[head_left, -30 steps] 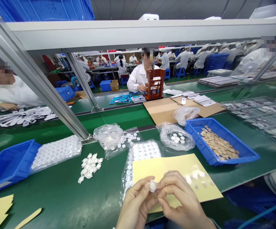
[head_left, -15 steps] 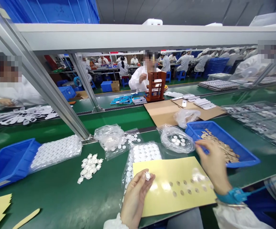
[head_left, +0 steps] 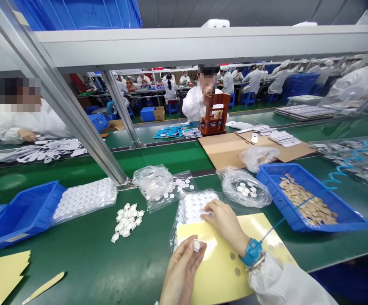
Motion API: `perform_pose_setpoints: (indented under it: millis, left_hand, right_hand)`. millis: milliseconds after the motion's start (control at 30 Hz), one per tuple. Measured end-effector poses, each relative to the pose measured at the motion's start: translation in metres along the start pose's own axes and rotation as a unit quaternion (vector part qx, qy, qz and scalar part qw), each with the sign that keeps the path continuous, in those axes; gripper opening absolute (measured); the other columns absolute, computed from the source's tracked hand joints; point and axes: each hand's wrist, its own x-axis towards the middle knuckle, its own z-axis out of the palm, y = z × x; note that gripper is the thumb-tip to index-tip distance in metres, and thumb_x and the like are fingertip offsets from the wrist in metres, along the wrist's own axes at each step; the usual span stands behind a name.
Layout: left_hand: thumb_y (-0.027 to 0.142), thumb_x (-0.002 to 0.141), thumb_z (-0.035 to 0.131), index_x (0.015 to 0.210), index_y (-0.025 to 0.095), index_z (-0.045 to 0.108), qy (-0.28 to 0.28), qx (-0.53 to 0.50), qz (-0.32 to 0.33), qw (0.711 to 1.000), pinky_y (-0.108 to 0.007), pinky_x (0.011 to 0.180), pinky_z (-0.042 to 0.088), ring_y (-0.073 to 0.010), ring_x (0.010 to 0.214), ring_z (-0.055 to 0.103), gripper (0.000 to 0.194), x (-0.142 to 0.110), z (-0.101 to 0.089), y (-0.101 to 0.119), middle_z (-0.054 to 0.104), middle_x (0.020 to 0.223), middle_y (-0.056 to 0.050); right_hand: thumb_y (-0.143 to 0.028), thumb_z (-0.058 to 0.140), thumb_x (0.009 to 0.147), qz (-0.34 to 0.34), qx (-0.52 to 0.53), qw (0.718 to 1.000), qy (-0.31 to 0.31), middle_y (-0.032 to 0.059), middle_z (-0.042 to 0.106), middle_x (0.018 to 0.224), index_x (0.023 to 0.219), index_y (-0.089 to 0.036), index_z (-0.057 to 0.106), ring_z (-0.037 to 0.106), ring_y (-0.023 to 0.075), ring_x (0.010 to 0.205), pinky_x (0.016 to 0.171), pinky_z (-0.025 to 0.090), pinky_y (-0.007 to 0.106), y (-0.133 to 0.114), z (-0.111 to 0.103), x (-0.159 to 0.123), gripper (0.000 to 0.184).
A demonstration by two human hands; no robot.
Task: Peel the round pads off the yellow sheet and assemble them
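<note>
My left hand [head_left: 183,268] pinches a small white round part [head_left: 197,244] between its fingertips, low in the middle of the view. My right hand [head_left: 223,220], with a blue wrist strap [head_left: 252,253], reaches left across the yellow sheet [head_left: 222,271] and its fingertips rest on the clear bag of white discs [head_left: 192,205]. Its fingers are curled down onto the bag; whether they hold a disc is hidden.
A blue tray of tan discs [head_left: 311,203] stands to the right, and more bags of white parts [head_left: 245,188] lie behind. Loose white pieces [head_left: 127,220] lie on the green mat, with a blue bin [head_left: 21,214] at left. People in white coats work across the belt.
My right hand has left the blue tray of tan discs and swung left onto the bag of white discs. My left hand still holds the white part.
</note>
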Motion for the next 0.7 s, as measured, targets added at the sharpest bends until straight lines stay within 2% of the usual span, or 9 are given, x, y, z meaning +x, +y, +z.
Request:
perform_pose_setpoints:
  millis: [167, 267, 333, 433, 500, 567, 700]
  left_hand:
    - [0.013, 0.081, 0.062, 0.091, 0.010, 0.068, -0.015, -0.029, 0.017, 0.999, -0.037, 0.100, 0.045, -0.0244, 0.097, 0.068, 0.012, 0.010, 0.015, 0.001, 0.076, 0.089, -0.012]
    - [0.011, 0.081, 0.061, 0.088, 0.010, 0.067, -0.003, -0.052, 0.013, 0.999, -0.035, 0.099, 0.046, -0.0240, 0.098, 0.068, 0.009, 0.017, 0.016, -0.002, 0.076, 0.088, -0.012]
    - [0.012, 0.081, 0.061, 0.089, 0.009, 0.066, 0.000, -0.058, 0.005, 0.998, -0.035, 0.098, 0.047, -0.0246, 0.100, 0.067, 0.009, 0.020, 0.014, -0.002, 0.075, 0.088, -0.013]
    - [0.012, 0.080, 0.062, 0.092, 0.008, 0.064, 0.000, -0.076, -0.006, 0.997, -0.035, 0.096, 0.049, -0.0261, 0.102, 0.066, 0.012, 0.022, 0.011, 0.000, 0.075, 0.089, -0.015]
    - [0.012, 0.080, 0.062, 0.093, 0.008, 0.063, 0.002, -0.093, -0.010, 0.996, -0.034, 0.093, 0.050, -0.0260, 0.102, 0.066, 0.013, 0.021, 0.011, 0.002, 0.074, 0.090, -0.014]
    - [0.012, 0.081, 0.061, 0.092, 0.010, 0.063, 0.002, -0.113, -0.013, 0.994, -0.033, 0.090, 0.052, -0.0232, 0.097, 0.068, 0.011, 0.021, 0.014, 0.005, 0.073, 0.090, -0.013]
    - [0.015, 0.085, 0.056, 0.092, 0.013, 0.062, -0.027, -0.147, -0.029, 0.988, -0.025, 0.074, 0.055, -0.0138, 0.076, 0.069, 0.009, 0.016, 0.025, 0.009, 0.072, 0.083, -0.007]
  right_hand:
    - [-0.018, 0.058, 0.084, -0.036, -0.033, 0.999, -0.001, 0.0038, 0.066, 0.081, 0.075, -0.016, 0.063, 0.060, 0.0179, 0.079, 0.077, 0.042, 0.032, -0.004, 0.003, 0.000, 0.011]
    - [-0.018, 0.053, 0.089, -0.059, -0.029, 0.998, 0.007, 0.0001, 0.063, 0.078, 0.076, -0.015, 0.060, 0.059, 0.0147, 0.077, 0.079, 0.043, 0.033, 0.002, 0.005, 0.003, 0.015]
    - [-0.018, 0.048, 0.092, -0.058, -0.016, 0.998, 0.022, 0.0002, 0.062, 0.077, 0.077, -0.015, 0.058, 0.058, 0.0140, 0.074, 0.075, 0.043, 0.030, 0.007, 0.004, 0.005, 0.018]
    - [-0.019, 0.038, 0.096, -0.050, 0.018, 0.998, 0.043, 0.0023, 0.061, 0.079, 0.080, -0.017, 0.054, 0.056, 0.0145, 0.070, 0.068, 0.042, 0.027, 0.009, -0.006, 0.001, 0.023]
    - [-0.019, 0.033, 0.098, -0.065, 0.046, 0.996, 0.041, 0.0032, 0.061, 0.083, 0.083, -0.018, 0.052, 0.057, 0.0148, 0.074, 0.070, 0.043, 0.027, 0.003, -0.017, -0.006, 0.024]
    - [-0.018, 0.033, 0.098, -0.103, 0.073, 0.992, 0.015, 0.0023, 0.060, 0.084, 0.083, -0.019, 0.051, 0.057, 0.0143, 0.077, 0.071, 0.043, 0.027, -0.007, -0.031, -0.017, 0.023]
    - [-0.020, 0.048, 0.093, -0.216, 0.092, 0.969, -0.071, -0.0008, 0.062, 0.082, 0.080, -0.021, 0.053, 0.057, 0.0144, 0.079, 0.074, 0.045, 0.027, -0.033, -0.051, -0.038, 0.013]
